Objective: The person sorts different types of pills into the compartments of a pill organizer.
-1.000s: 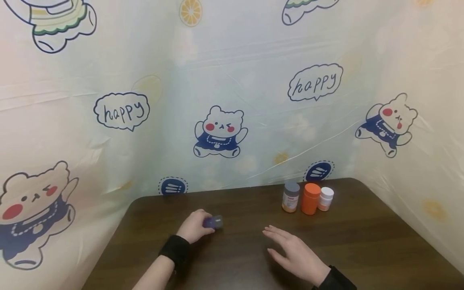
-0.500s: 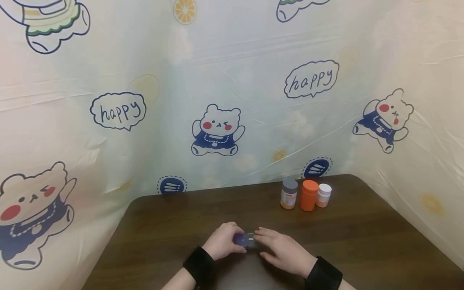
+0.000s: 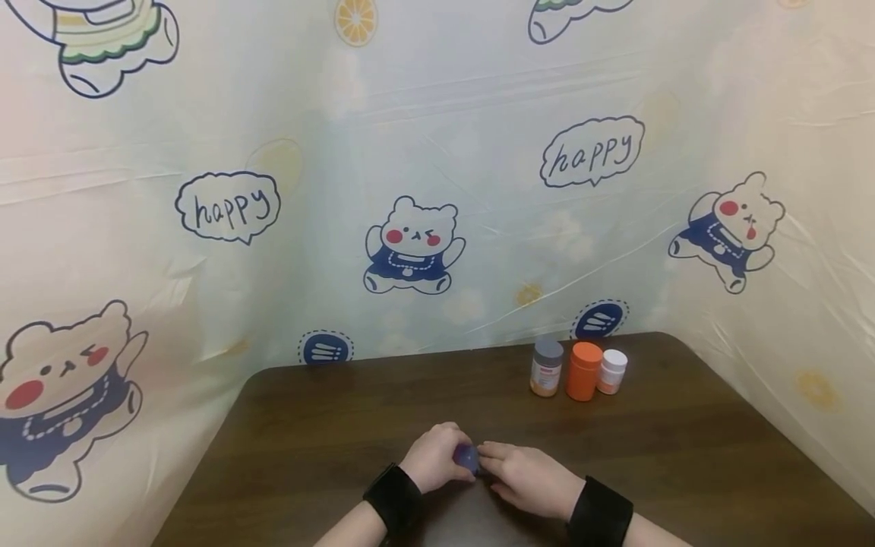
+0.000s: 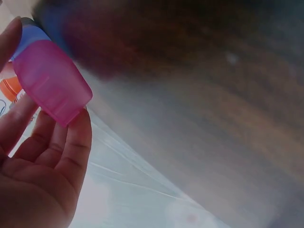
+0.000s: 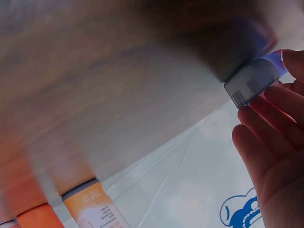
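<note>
A small bottle [image 3: 466,459] lies low over the table between both hands. One part runs from pink [image 4: 54,83] to blue; the other part [image 5: 248,84] is grey and see-through with barcode-like print. My left hand [image 3: 434,460] grips the pink part, its fingers bent round it in the left wrist view. At the grey end, my right hand [image 3: 529,479] holds the bottle, fingers along one side and thumb lower down. From the head, the right fingers hide most of the grey part. How firmly the right hand grips is hard to see.
Toward the back right of the dark wooden table [image 3: 328,425] stand three upright bottles: a grey-lidded one [image 3: 546,368], an orange one [image 3: 584,372] and a white-lidded one [image 3: 611,372]. A printed curtain [image 3: 410,152] rises behind the table's far edge.
My left hand has carried the bottle rightward and nearer. The right hand has shifted slightly left and come onto the grey end. The three standing bottles have stayed put.
</note>
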The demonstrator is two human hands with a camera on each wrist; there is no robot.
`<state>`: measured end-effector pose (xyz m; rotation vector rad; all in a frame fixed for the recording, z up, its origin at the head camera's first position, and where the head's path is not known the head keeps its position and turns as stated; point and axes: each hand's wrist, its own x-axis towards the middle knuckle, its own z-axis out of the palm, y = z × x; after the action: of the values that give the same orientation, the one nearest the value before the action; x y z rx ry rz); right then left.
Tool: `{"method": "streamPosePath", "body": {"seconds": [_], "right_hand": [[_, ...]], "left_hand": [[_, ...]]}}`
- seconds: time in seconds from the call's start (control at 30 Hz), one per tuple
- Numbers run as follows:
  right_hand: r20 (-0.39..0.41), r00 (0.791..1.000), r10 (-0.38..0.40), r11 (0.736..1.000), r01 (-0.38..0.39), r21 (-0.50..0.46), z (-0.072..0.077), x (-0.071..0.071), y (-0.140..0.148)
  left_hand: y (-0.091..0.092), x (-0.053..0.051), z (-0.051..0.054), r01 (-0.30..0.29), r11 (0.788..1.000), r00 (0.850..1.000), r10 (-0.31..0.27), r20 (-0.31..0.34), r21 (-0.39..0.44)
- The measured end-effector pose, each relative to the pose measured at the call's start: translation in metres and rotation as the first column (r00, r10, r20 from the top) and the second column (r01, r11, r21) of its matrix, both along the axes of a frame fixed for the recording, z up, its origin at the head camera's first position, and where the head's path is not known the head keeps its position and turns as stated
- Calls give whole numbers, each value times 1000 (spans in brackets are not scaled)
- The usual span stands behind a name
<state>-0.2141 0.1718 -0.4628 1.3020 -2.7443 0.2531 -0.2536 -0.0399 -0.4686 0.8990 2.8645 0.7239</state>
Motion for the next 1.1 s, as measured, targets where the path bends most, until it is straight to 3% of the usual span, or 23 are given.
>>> {"method": "streamPosePath", "body": {"seconds": [0.17, 0.27, 0.4, 0.47, 0.53, 0.6, 0.67, 0.8, 0.9, 0.93, 1.1], "right_hand": [[46, 999, -6, 1000, 5, 14, 0, -8, -3], [21, 1000, 18, 999, -19, 27, 2, -15, -5], [-77, 993, 88, 996, -85, 39, 4, -24, -6], [-145, 981, 132, 991, -128, 37, 2, -28, -5], [-234, 955, 185, 983, -179, 46, -1, -32, -5], [-329, 913, 242, 970, -234, 64, -5, -35, -4], [-416, 858, 302, 953, -286, 102, -8, -38, -3], [-606, 674, 422, 906, -333, 260, -14, -40, 0], [-696, 535, 479, 877, -328, 351, -19, -41, 1], [-711, 504, 491, 870, -326, 370, -20, -40, 1], [-737, 416, 532, 845, -318, 430, -23, -42, 1]], "left_hand": [[1, 1, -1, -16, 1000, 1000, 16, -16, -18], [3, 1, 1, -25, 999, 999, 24, -22, -42], [5, 0, 6, -16, 998, 1000, 15, -20, -59], [6, -1, 9, -8, 999, 1000, 8, -5, -44], [7, -2, 10, 0, 1000, 1000, 0, 6, -24], [8, -2, 11, 5, 1000, 1000, -5, 17, -4], [9, -3, 11, 12, 1000, 1000, -13, 21, 16], [11, -4, 12, 25, 999, 1000, -25, 8, 25], [12, -4, 14, 22, 999, 1000, -22, 15, 32], [12, -4, 14, 22, 999, 1000, -23, 16, 29], [13, -2, 16, 23, 1000, 1000, -23, 0, 7]]}}
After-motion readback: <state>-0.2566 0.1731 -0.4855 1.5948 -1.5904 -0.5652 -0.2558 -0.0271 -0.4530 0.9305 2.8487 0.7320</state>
